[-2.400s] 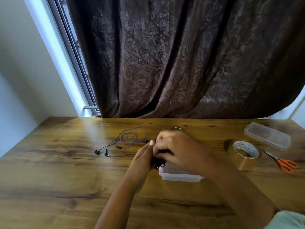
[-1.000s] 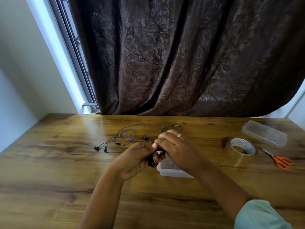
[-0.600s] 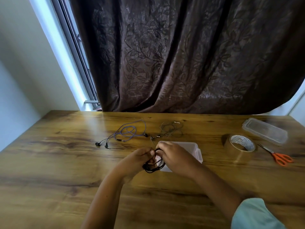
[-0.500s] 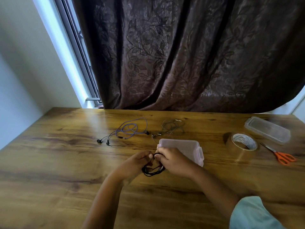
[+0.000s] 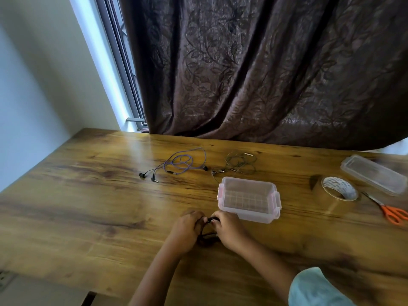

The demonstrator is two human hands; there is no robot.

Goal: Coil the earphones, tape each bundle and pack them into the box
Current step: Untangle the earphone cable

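My left hand (image 5: 186,230) and my right hand (image 5: 229,230) both grip a coiled black earphone (image 5: 207,234) low over the wooden table (image 5: 88,217), in front of the clear plastic box (image 5: 249,198). The box stands open with nothing visible inside. Farther back lie a loose purple earphone (image 5: 180,164) and a loose dark green earphone (image 5: 239,164). A roll of tape (image 5: 339,191) lies to the right of the box.
The clear box lid (image 5: 373,174) sits at the far right, with orange-handled scissors (image 5: 391,213) in front of it. A dark curtain (image 5: 254,69) hangs behind the table's far edge. The table's near-left corner edge shows at bottom left.
Both hands have drawn the black earphone coil back toward me, off the box, which now shows fully. The view has tilted down and nearer.
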